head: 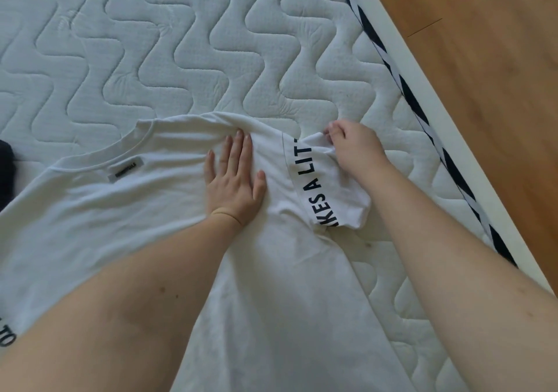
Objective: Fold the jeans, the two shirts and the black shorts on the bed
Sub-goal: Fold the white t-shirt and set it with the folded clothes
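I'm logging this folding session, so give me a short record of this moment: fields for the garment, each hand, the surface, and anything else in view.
garment: white shirt, spread out on the mattress, collar and label showing
left hand: flat, fingers straight, pressing the shirt near the shoulder
right hand: pinching the sleeve, which has black lettering
surface: quilted white mattress
other: dark garment at the left edge, mostly out of view; wooden floor beside the bed
fold state: sleeve not yet folded in
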Demonstrator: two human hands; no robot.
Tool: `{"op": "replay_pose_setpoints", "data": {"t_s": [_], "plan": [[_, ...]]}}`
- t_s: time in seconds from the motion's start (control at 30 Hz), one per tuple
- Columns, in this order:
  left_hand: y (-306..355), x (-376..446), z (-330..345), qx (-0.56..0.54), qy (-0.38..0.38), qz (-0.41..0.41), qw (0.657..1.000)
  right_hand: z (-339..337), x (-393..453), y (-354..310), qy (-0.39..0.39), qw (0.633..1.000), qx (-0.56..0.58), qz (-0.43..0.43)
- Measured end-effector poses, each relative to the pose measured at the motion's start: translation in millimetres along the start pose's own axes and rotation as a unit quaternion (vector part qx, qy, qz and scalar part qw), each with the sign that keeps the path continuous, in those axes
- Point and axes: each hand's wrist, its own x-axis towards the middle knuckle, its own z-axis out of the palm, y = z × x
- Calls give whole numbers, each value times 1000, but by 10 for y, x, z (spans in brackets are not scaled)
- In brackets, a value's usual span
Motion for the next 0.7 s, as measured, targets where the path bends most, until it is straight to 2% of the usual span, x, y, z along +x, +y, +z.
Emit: {"op": "replay_pose_setpoints", "data": {"t_s": [0.1,0.2,0.27,0.33,0.4,0.5,0.6,0.7], "plan": [[-6,5,7,-1,-4,-1,1000,35,196,-193,-81,995,-44,31],[-18,-2,9,3,1,2,1000,85,171,-305,-141,984,-111,13],[-21,-1,16,2,-1,4,1000,141,119,-262,-155,983,-100,-4],[-10,-3,6,1,2,6,1000,114,95,-183,-104,993,-56,-11],[-5,1,-11,-2,2,8,1000,-34,114,-78,-11,1000,-4,-3],[-19,-4,-7,-11,9,7,1000,-320,114,106,85,993,82,15],[-30,-8,10,-14,15,8,1000,-409,4,303,128,988,76,29],[-28,-12,8,-21,21,7,1000,-301,-165,491,145,984,52,89]]}}
